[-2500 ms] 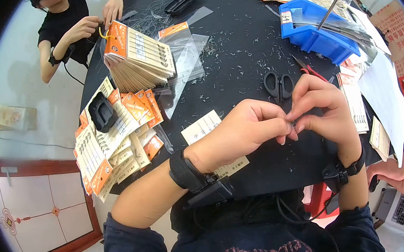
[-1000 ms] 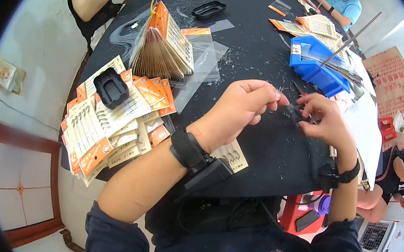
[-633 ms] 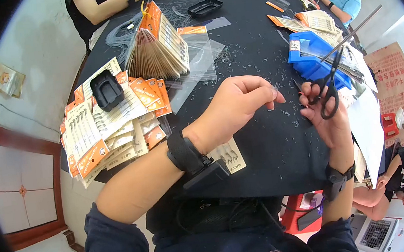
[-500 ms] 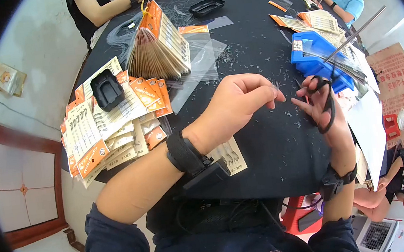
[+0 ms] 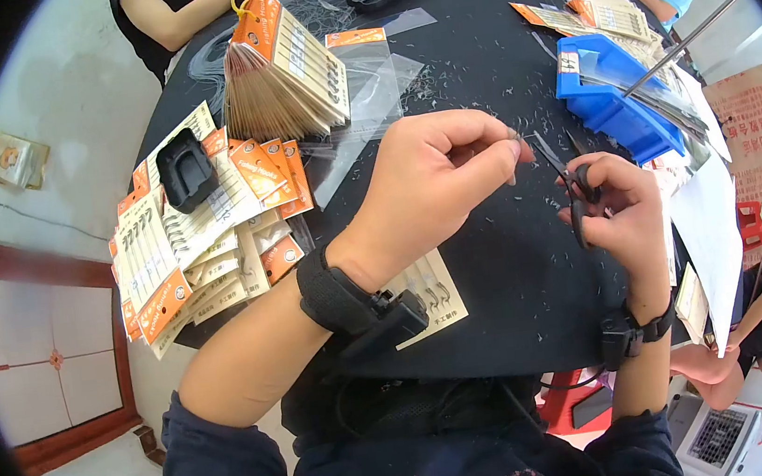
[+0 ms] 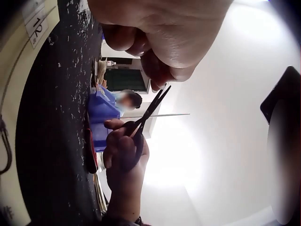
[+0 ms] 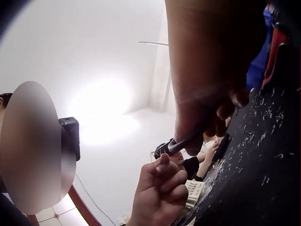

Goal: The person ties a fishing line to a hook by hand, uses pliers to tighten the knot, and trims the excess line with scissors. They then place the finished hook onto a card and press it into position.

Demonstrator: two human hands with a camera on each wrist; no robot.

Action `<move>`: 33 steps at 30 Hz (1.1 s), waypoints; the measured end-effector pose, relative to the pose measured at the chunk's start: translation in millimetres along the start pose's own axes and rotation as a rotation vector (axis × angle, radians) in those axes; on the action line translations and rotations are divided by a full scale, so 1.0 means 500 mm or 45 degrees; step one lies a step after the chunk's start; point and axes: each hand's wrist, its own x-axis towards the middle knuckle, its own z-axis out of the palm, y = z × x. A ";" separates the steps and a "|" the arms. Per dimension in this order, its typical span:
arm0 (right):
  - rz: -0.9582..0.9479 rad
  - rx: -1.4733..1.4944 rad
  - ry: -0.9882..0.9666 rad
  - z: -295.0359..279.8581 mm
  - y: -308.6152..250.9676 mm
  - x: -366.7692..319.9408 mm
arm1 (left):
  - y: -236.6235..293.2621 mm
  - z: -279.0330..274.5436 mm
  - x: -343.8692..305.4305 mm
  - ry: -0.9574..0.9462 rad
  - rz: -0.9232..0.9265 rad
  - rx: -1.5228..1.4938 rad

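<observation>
My left hand (image 5: 448,164) pinches a tiny piece of fishing line between thumb and forefinger; most of it is hidden by the fingertips. In my right hand (image 5: 621,201) is a pair of black-handled scissors (image 5: 586,184), fingers through the loops. The blades point up at the left fingertips and stand slightly parted in the left wrist view, where the scissors (image 6: 149,110) end right at those fingertips. Below the left wrist, a cream card (image 5: 446,310) with several hooks lies on the black table, partly covered by the forearm.
Packed hook cards (image 5: 157,254) pile up at left under a black tray (image 5: 186,171). Behind them stands a fanned card stack (image 5: 282,71) beside clear plastic bags (image 5: 364,89). A blue bin (image 5: 614,98) is at right. Line clippings dot the table (image 5: 500,290). Other people sit around it.
Both hands worked together at first, with the scissors on the table. My right hand picked the scissors up, turned them, and brought the blades to the left fingertips.
</observation>
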 end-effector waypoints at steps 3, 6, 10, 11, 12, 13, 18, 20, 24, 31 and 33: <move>-0.003 0.010 -0.016 -0.002 0.001 -0.001 | -0.009 0.000 0.001 -0.003 0.041 0.028; -0.011 0.100 0.010 0.003 0.005 -0.002 | -0.009 -0.002 0.001 -0.024 0.026 0.028; 0.002 0.069 -0.012 -0.001 0.007 -0.002 | -0.008 0.000 0.000 -0.029 0.026 0.009; 0.010 0.077 -0.009 0.001 0.002 -0.003 | -0.005 0.000 0.000 -0.029 0.024 0.010; 0.018 0.083 -0.007 0.002 -0.001 -0.003 | -0.003 0.000 0.000 -0.029 0.021 0.010; 0.033 0.112 -0.004 0.004 -0.001 -0.004 | -0.002 0.000 -0.001 -0.030 0.021 0.005; 0.033 0.129 -0.012 0.003 0.002 -0.004 | 0.000 -0.001 0.000 -0.035 0.015 0.020; 0.020 0.084 -0.014 0.001 0.002 -0.004 | -0.004 0.000 0.000 -0.027 0.026 0.017; -0.010 0.087 -0.002 0.003 0.010 -0.003 | -0.008 0.000 0.000 -0.026 0.035 0.030; -0.022 -0.004 -0.001 -0.002 0.009 -0.002 | -0.004 -0.001 0.000 -0.024 0.029 0.051; -0.023 -0.038 -0.003 -0.005 0.009 -0.002 | -0.007 0.000 0.000 -0.021 0.043 0.038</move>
